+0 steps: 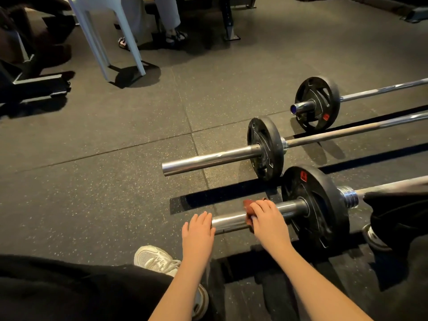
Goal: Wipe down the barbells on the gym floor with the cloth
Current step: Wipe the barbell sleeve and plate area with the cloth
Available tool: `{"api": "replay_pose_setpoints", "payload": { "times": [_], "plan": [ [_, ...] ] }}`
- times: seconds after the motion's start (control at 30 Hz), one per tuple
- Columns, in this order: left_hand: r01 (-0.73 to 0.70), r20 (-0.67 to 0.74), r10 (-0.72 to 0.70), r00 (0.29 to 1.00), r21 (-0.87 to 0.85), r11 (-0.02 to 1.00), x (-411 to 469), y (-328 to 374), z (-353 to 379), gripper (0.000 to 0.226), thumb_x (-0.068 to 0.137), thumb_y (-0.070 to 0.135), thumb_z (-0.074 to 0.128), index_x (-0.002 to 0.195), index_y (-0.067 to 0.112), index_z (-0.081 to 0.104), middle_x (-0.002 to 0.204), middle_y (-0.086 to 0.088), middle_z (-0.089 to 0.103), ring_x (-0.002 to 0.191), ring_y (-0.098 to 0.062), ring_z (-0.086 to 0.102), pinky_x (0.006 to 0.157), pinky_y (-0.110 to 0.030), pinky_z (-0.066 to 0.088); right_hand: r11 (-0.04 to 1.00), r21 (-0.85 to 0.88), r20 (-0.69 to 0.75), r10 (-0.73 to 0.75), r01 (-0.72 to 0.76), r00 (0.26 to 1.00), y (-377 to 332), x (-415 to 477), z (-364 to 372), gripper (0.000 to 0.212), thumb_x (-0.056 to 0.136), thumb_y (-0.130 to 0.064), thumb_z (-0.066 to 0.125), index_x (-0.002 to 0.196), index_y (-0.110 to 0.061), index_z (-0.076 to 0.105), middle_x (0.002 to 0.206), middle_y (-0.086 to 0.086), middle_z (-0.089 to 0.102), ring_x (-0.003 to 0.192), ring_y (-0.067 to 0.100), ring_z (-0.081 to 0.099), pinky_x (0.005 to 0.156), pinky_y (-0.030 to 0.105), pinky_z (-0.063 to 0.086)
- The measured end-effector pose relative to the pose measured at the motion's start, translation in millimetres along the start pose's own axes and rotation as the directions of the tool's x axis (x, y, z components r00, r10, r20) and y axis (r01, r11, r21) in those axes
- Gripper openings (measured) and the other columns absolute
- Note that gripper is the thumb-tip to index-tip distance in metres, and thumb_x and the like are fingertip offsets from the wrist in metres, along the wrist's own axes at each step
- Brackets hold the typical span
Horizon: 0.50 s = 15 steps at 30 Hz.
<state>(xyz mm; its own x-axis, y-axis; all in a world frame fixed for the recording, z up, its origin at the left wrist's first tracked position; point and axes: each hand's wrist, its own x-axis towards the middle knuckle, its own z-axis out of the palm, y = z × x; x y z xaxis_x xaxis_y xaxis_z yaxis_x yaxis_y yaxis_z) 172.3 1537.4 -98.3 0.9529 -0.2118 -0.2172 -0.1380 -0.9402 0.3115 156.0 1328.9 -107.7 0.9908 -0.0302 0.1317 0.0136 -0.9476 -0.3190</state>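
The gym floor is dark rubber matting flecked with pale specks, laid in large tiles whose seams cross near the middle of the scene. Three barbells lie on it at the right, roughly parallel, each with a black plate. The far barbell shows a short sleeve end, and the middle barbell points a long bare steel sleeve to the left. On the nearest barbell, the left hand rests over the sleeve's free end with its fingers straight and close together. The right hand curls its fingers around a reddish-brown cloth, clamping it onto the sleeve between the left hand and the plate. A white sneaker stands on the mat just near of the left forearm. At the far left stand the legs of a white plastic chair and a dark machine base; beyond the chair are another person's sandalled feet.
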Motion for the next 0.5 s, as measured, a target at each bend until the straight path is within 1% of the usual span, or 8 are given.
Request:
{"api": "replay_pose_setpoints", "payload": {
  "times": [0.07, 0.17, 0.2, 0.27, 0.3, 0.33, 0.43, 0.5],
  "plan": [
    [-0.068, -0.036, 0.070, 0.997, 0.064, 0.996, 3, 8, -1, 0.039, 0.102, 0.030, 0.040, 0.140, 0.025, 0.038, 0.145, 0.008, 0.041, 0.137, -0.016, 0.031, 0.115, -0.038, 0.022, 0.995, -0.061, -0.001, 0.084, -0.084, 0.996, -10, -6, 2, 0.038, 0.083, -0.020, 0.071, 0.119, -0.014, 0.063, 0.123, 0.003, 0.062, 0.123, 0.030, 0.050, 0.105, 0.043, 0.044],
    [-0.172, -0.062, 0.179, 0.982, 0.108, 0.979, 9, 19, -3, 0.033, 0.097, 0.023, 0.048, 0.130, 0.023, 0.049, 0.130, 0.007, 0.053, 0.122, -0.018, 0.046, 0.109, -0.034, 0.027, 0.998, -0.055, 0.038, -0.035, 0.037, 0.999, -28, -8, 1, 0.049, 0.070, -0.023, 0.083, 0.116, -0.015, 0.065, 0.116, 0.003, 0.065, 0.116, 0.030, 0.057, 0.094, 0.043, 0.051],
    [-0.216, -0.070, 0.223, 0.972, 0.096, 0.972, 10, 23, -3, 0.028, 0.093, 0.019, 0.054, 0.120, 0.021, 0.055, 0.120, 0.005, 0.059, 0.112, -0.020, 0.053, 0.103, -0.035, 0.032, 0.995, -0.045, 0.054, -0.091, 0.094, 0.994, -25, -4, -3, 0.048, 0.071, -0.024, 0.082, 0.115, -0.016, 0.065, 0.116, 0.002, 0.065, 0.115, 0.029, 0.058, 0.092, 0.042, 0.052],
    [-0.288, -0.108, 0.291, 0.951, 0.045, 0.957, 16, 26, 2, 0.018, 0.080, 0.011, 0.066, 0.096, 0.017, 0.062, 0.095, 0.001, 0.064, 0.087, -0.024, 0.061, 0.082, -0.035, 0.044, 0.992, -0.044, 0.105, -0.112, 0.117, 0.988, -5, 5, -13, 0.042, 0.078, -0.024, 0.076, 0.117, -0.015, 0.064, 0.119, 0.003, 0.063, 0.116, 0.027, 0.056, 0.094, 0.040, 0.051],
    [-0.309, -0.115, 0.310, 0.944, 0.026, 0.951, 18, 28, 5, 0.017, 0.076, 0.010, 0.069, 0.090, 0.016, 0.061, 0.088, -0.001, 0.064, 0.079, -0.025, 0.061, 0.071, -0.035, 0.045, 0.995, -0.059, 0.101, -0.077, 0.083, 0.992, 9, 7, -17, 0.038, 0.079, -0.024, 0.075, 0.115, -0.015, 0.064, 0.118, 0.003, 0.063, 0.115, 0.027, 0.056, 0.094, 0.040, 0.051],
    [-0.325, -0.114, 0.324, 0.939, 0.010, 0.946, 20, 30, 7, 0.018, 0.074, 0.009, 0.070, 0.088, 0.015, 0.061, 0.085, -0.002, 0.064, 0.076, -0.025, 0.061, 0.065, -0.034, 0.045, 0.998, -0.068, 0.069, -0.010, 0.015, 0.998, 23, 6, -20, 0.036, 0.079, -0.023, 0.074, 0.113, -0.014, 0.065, 0.116, 0.003, 0.064, 0.114, 0.027, 0.057, 0.092, 0.041, 0.051],
    [-0.377, -0.129, 0.373, 0.919, -0.006, 0.926, 26, 39, 9, 0.024, 0.068, 0.008, 0.076, 0.089, 0.013, 0.065, 0.087, -0.002, 0.067, 0.075, -0.023, 0.063, 0.061, -0.032, 0.051, 0.964, -0.035, -0.003, 0.264, -0.264, 0.965, 39, -3, -22, 0.035, 0.083, -0.018, 0.070, 0.117, -0.011, 0.065, 0.124, 0.005, 0.062, 0.123, 0.028, 0.050, 0.099, 0.042, 0.047],
    [-0.398, -0.102, 0.396, 0.912, -0.003, 0.917, 31, 48, 12, 0.034, 0.059, 0.008, 0.083, 0.090, 0.013, 0.068, 0.087, -0.001, 0.069, 0.073, -0.023, 0.065, 0.060, -0.030, 0.053, 0.937, -0.039, -0.014, 0.347, -0.348, 0.938, 26, -8, -19, 0.041, 0.081, -0.016, 0.073, 0.120, -0.010, 0.064, 0.128, 0.006, 0.060, 0.128, 0.031, 0.047, 0.101, 0.044, 0.047]
  ]
}}
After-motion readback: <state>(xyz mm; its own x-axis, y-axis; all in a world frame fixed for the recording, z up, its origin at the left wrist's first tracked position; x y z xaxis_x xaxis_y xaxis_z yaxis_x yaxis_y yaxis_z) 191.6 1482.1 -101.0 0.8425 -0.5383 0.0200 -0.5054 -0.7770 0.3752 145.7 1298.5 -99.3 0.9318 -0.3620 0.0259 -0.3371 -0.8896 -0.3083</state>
